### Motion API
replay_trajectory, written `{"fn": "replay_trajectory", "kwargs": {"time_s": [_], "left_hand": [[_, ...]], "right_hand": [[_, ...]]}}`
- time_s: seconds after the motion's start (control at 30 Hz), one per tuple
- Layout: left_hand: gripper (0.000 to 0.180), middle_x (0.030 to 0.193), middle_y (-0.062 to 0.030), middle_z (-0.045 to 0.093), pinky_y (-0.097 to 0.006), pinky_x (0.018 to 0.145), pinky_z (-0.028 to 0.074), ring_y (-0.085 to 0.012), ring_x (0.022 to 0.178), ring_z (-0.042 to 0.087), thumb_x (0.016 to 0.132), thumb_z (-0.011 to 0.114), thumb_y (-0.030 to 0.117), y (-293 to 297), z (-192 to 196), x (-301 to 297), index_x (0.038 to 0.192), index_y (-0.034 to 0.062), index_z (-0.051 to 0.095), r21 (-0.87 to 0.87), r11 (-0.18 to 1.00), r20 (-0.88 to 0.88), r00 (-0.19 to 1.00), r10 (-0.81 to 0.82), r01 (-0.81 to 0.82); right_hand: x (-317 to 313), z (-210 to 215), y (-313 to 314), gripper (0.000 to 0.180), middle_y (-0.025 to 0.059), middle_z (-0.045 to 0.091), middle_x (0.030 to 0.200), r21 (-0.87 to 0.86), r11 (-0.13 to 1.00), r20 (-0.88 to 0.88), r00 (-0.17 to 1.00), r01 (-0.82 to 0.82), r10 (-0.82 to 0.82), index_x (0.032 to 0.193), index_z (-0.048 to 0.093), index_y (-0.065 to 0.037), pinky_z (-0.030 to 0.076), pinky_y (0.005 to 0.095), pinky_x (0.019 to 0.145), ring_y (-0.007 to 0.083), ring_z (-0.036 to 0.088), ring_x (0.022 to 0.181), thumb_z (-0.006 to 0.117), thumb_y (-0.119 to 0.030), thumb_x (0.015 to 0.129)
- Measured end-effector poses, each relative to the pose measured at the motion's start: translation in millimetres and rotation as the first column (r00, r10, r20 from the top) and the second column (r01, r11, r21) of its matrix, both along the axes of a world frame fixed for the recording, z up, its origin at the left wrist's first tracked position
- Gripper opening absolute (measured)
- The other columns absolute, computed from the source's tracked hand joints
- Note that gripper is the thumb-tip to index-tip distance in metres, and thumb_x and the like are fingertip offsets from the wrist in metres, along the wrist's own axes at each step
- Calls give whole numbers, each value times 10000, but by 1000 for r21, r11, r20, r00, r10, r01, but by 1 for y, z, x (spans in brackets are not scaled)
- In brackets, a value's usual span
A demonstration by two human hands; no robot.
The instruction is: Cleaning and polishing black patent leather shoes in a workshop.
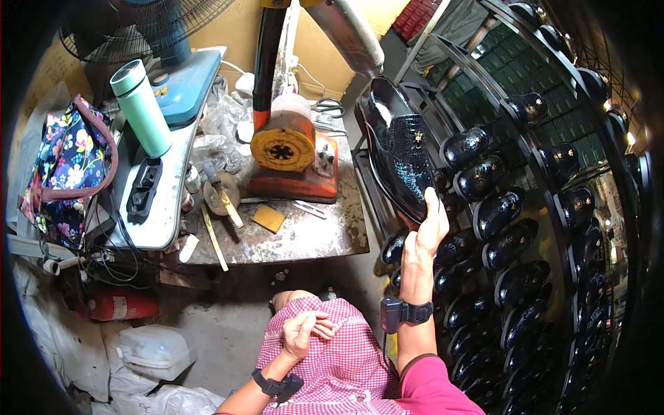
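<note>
My right hand [427, 225] is stretched out to the right and grips a glossy black shoe [404, 149] by its toe. The shoe is tilted, its opening up and away from me, with a crocodile-like texture and a small gold ornament on top. Its heel end is just below the tip of a grey metal tube [353, 41]; I cannot tell whether they touch. My left hand [304, 332] rests near my lap, over the pink checked apron [318, 366]. Its fingers are curled loosely together, and nothing shows in them.
Racks of black shoes [501, 211] fill the right side. A worktable [332, 238] ahead bears an orange machine base [294, 183], scissors [330, 107], a tan block [268, 218] and a brush [225, 200]. On the left table [162, 221] stands a mint bottle [142, 111], beside a floral bag [66, 173].
</note>
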State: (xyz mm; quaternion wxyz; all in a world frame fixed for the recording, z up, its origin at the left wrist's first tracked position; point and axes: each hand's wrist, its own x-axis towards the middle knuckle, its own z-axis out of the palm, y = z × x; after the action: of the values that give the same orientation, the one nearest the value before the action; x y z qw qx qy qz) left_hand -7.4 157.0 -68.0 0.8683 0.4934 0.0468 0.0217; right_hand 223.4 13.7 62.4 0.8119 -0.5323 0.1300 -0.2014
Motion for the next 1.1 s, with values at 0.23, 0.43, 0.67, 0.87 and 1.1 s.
{"fn": "replay_trajectory", "kwargs": {"time_s": [0.23,0.43,0.67,0.87,1.1], "left_hand": [[350,773,-192,631,-292,565,539,-231,632,646,919,365,191,1,0,-2,954,-107,544,-8,1000,4,1000,0,0],[337,778,-194,633,-295,566,541,-228,632,646,919,360,176,1,1,-2,948,-105,542,10,1000,29,1000,-3,2],[339,774,-193,631,-293,560,542,-230,630,646,922,361,178,3,2,0,955,-107,542,-15,1000,17,1000,-12,13],[342,772,-196,631,-295,555,542,-232,629,645,922,367,184,3,2,-1,954,-110,538,-3,1000,14,1000,-2,3],[348,772,-199,631,-299,562,544,-231,632,644,927,356,187,3,1,-4,955,-112,532,-4,1000,15,1000,-14,14]], "right_hand": [[5,5,0,248,75,614,893,-2,1000,25,1000,3,-3,1002,599,-15,540,311,490,174,613,688,616,-148,793],[9,9,5,277,59,614,879,4,998,-30,998,55,-55,991,604,-25,540,317,518,178,604,718,647,-198,778],[40,6,26,255,69,629,836,212,977,-242,967,-31,83,882,606,-59,532,310,513,191,609,645,685,-260,747],[78,2,42,261,94,634,781,396,905,-202,947,-156,251,859,600,-41,542,298,490,201,619,606,670,-272,759],[67,-11,25,278,115,640,850,659,726,-170,902,-195,396,917,601,-52,538,283,477,263,632,677,650,-281,769]]}}
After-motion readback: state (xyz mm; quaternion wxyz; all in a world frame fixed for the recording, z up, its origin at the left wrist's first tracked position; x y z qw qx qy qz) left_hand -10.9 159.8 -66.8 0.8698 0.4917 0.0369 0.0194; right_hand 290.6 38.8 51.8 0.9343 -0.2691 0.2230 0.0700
